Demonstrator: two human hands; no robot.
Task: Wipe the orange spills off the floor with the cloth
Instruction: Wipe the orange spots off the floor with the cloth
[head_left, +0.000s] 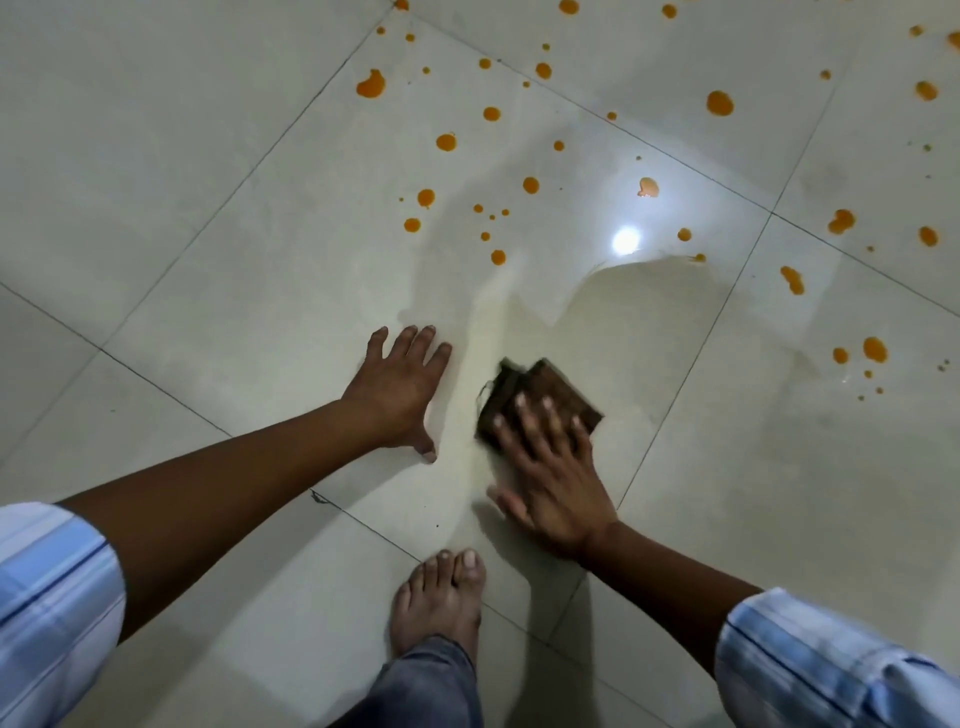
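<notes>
Cloth (537, 397): dark, folded, pressed flat on the floor (208, 208) beside a wet smear.
Right hand (550, 478): grip released, fingers spread over cloth.
Left hand (397, 392): grip released, palm on floor.
Orange spills (447, 141): scattered beyond both hands.

No readable text, labels, brands, numbers or signs anywhere in view.

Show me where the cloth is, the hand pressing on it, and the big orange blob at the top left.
cloth (540, 387): head view, bare brown top surface beyond the fingers.
right hand (558, 486): head view, back of the hand.
orange blob (372, 84): head view, middle of the blob.
</notes>
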